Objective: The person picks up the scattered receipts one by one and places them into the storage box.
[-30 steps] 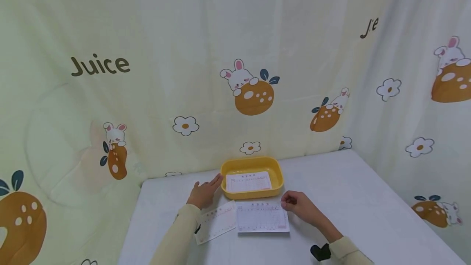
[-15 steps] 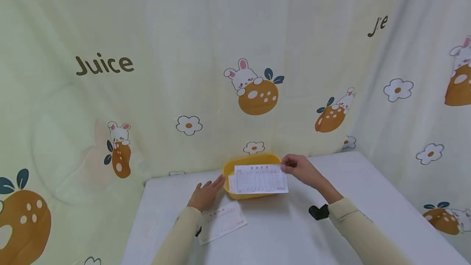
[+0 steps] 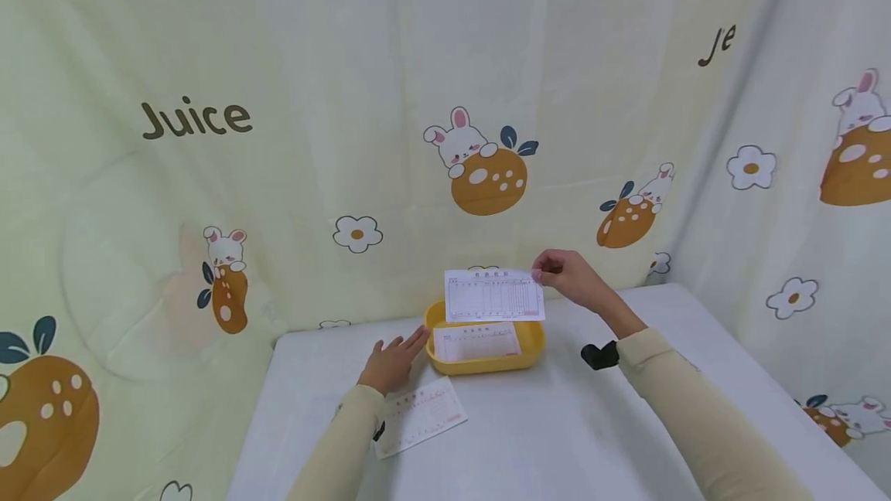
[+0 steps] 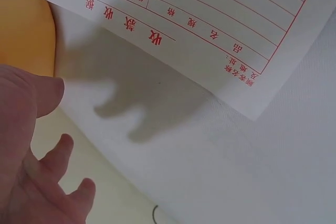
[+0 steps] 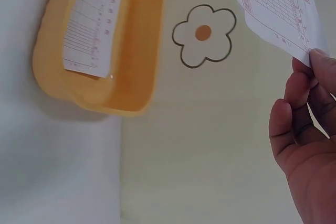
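My right hand (image 3: 572, 277) pinches the right edge of a printed receipt sheet (image 3: 493, 296) between thumb and fingers. The sheet is held up over the back of the yellow tray (image 3: 480, 366), and in the right wrist view it bends slightly. Inside the tray lies another receipt slip (image 5: 93, 24). My left hand (image 3: 391, 362) has its fingers extended, with the fingertips right at the tray's left rim. A red-printed receipt form (image 4: 210, 30) lies askew on the table, partly under the left forearm in the head view.
The white-covered table (image 3: 543, 439) meets a cream curtain (image 3: 313, 176) printed with rabbits, oranges and flowers right behind the tray. Another stretch of curtain (image 3: 759, 238) hangs along the right side.
My right hand has lifted the receipt sheet from the table in front of the tray, up and back over it. The left hand has stayed by the tray's left rim.
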